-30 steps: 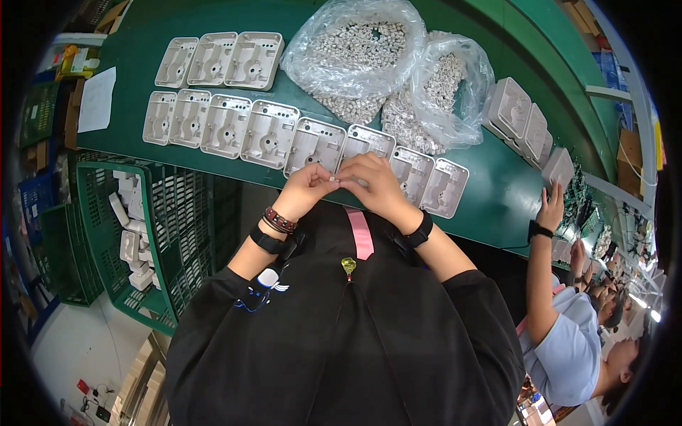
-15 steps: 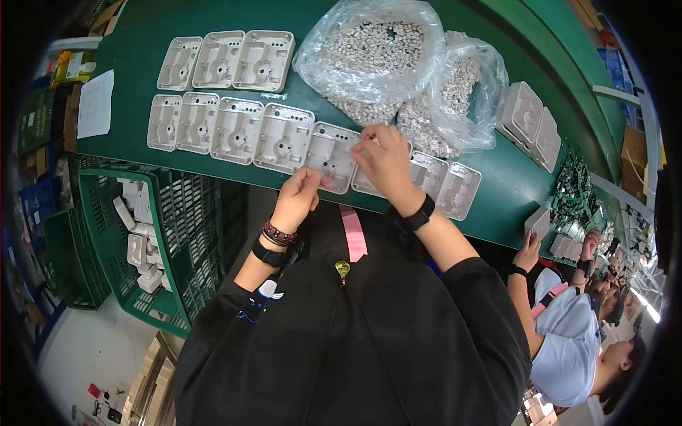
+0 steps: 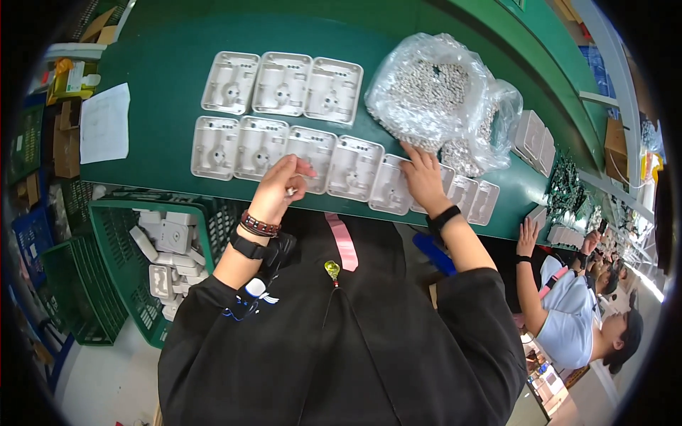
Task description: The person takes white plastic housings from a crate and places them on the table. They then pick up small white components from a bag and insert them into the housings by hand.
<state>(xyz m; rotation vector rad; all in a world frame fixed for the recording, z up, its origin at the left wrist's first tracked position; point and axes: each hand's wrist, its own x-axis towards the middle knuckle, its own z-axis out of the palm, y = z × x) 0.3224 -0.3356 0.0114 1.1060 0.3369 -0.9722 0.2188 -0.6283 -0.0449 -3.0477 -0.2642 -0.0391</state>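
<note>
Pale grey plastic housings [image 3: 355, 170], shallow open trays with rounded corners, stand side by side in a row along the near edge of the green table. My left hand [image 3: 280, 186] is raised in front of the row's second and third housings. Its fingers are curled, and a small white piece [image 3: 290, 191] shows between them. My right hand [image 3: 426, 181] lies palm down over the row toward its right end, covering part of a housing. Its fingers are stretched and apart, with nothing visible in them. The fingertips are close to a clear plastic bag [image 3: 426, 78] of many small whitish parts.
Three more housings [image 3: 332, 89] form a back row. A white paper [image 3: 104, 124] lies at the left. A green crate [image 3: 117, 241] below the table's left edge holds white casings. Stacked grey trays [image 3: 531, 138] and dark green parts [image 3: 568, 181] are at right, near a co-worker [image 3: 568, 312].
The view has shifted, so the table's things appear farther right. My left hand has moved leftward along the row and curled its fingers. My right hand has flattened, fingers now spread near the bag.
</note>
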